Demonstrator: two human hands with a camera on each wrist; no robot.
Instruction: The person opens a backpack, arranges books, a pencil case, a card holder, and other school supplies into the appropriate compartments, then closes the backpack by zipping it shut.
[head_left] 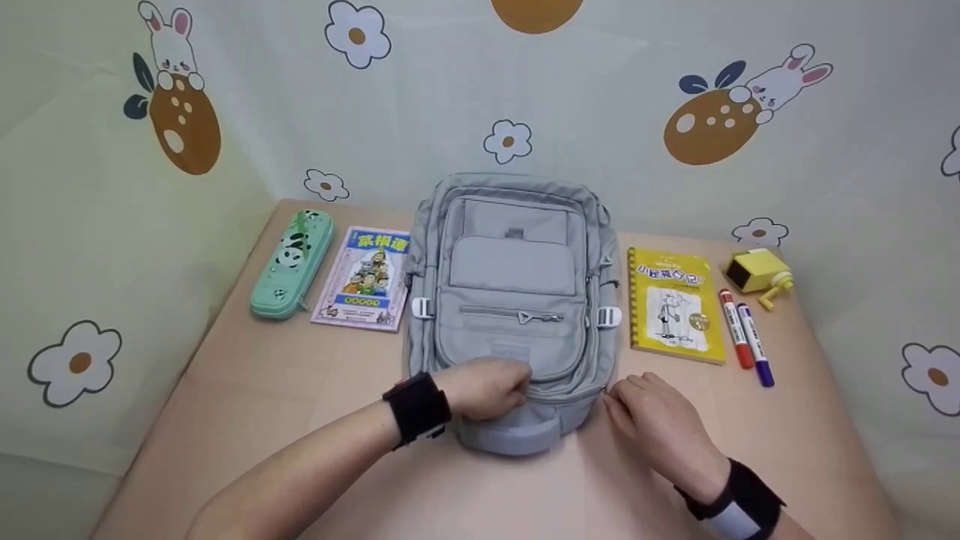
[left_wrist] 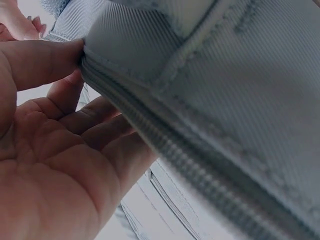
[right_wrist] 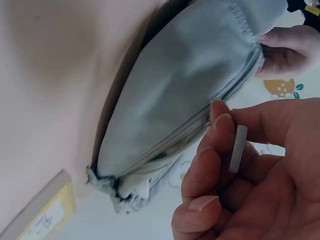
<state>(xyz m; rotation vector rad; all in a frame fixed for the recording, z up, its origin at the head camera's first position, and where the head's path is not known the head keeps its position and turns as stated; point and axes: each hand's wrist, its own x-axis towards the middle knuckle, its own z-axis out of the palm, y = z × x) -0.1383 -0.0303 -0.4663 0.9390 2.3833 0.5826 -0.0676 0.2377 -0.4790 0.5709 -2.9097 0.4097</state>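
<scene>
A grey backpack [head_left: 514,266] lies front side up on the table, its top handle [head_left: 510,439] toward me. My left hand [head_left: 484,388] pinches the fabric edge beside the zipper [left_wrist: 175,155] near the bag's top, thumb on one side and fingers beneath. At the top's right corner, my right hand [head_left: 652,409] pinches the zipper pull [right_wrist: 238,149], whose pale tab sticks out between thumb and fingers. Beyond that hand, in the right wrist view, a stretch of the zipper stands parted along the bag's side.
Left of the bag lie a green panda pencil case [head_left: 292,262] and a pink-bordered comic book [head_left: 364,277]. To its right are a yellow book [head_left: 675,304], a red marker [head_left: 736,328], a blue marker [head_left: 756,345] and a yellow pencil sharpener [head_left: 759,271] with a crank.
</scene>
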